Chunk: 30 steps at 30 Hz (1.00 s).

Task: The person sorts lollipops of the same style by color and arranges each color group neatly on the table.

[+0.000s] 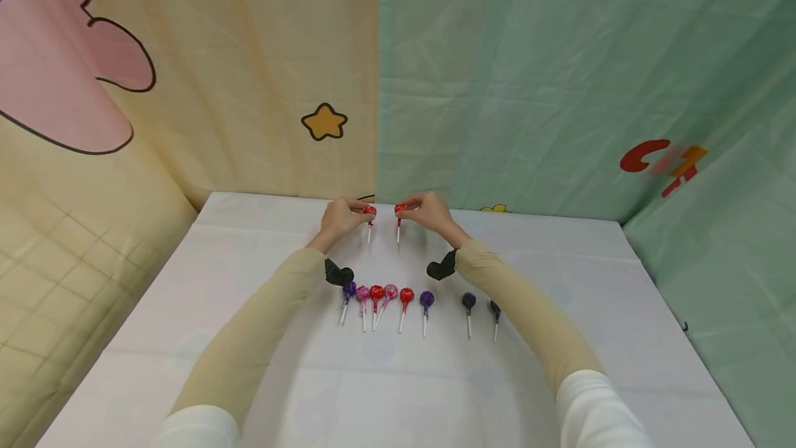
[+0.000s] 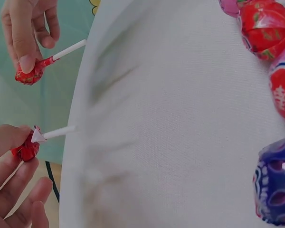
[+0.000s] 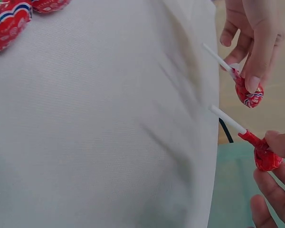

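Near the table's far edge, my left hand (image 1: 340, 218) pinches a red-wrapped lollipop (image 2: 26, 148) by its head, the white stick pointing toward me. Beside it my right hand (image 1: 430, 212) pinches a second red lollipop (image 3: 267, 156) the same way, its stick parallel to the first. A small gap separates the two candies. Closer to me lies a row of lollipops with sticks toward me: a purple one (image 1: 349, 290), a pink one (image 1: 363, 293), a red one (image 1: 376, 292), another pink one (image 1: 390, 291), another red one (image 1: 407, 294) and a second purple one (image 1: 426, 299).
Two dark-wrapped lollipops (image 1: 469, 300) (image 1: 495, 309) lie farther right, one partly behind my right sleeve. Black wrist straps (image 1: 338, 274) hang near the row. A white cloth covers the table (image 1: 398, 393). Printed curtains (image 1: 497, 88) hang behind the far edge.
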{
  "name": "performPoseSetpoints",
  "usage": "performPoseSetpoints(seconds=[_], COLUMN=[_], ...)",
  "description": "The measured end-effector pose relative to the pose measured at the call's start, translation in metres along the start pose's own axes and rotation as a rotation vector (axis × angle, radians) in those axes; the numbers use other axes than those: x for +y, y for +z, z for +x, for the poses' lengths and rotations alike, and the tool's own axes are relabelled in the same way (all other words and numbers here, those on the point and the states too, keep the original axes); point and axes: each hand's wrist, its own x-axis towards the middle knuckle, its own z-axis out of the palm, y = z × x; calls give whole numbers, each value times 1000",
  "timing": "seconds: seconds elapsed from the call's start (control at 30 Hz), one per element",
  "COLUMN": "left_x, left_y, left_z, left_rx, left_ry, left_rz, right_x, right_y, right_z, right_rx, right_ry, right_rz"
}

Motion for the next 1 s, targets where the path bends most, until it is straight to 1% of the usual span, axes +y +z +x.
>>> performPoseSetpoints(seconds=[0.2, 0.5, 0.7, 0.87, 1.0], left_x=[-4, -7, -6, -5, -6], left_y=[7, 15, 21, 27, 30], left_z=[10, 24, 32, 37, 39], left_rx=[1, 3, 3, 10, 28], left_ry=[-37, -38, -26, -48, -53], left_rz=[-21, -49, -39, -44, -49], right_x=[4, 8, 12, 13, 13], right_y=[6, 15, 21, 25, 27], right_z=[11, 23, 31, 35, 36], right_rx=[9, 33, 38, 42, 53], right_ry=[26, 87, 123, 138, 146], right_rz=[22, 20, 21, 41, 48])
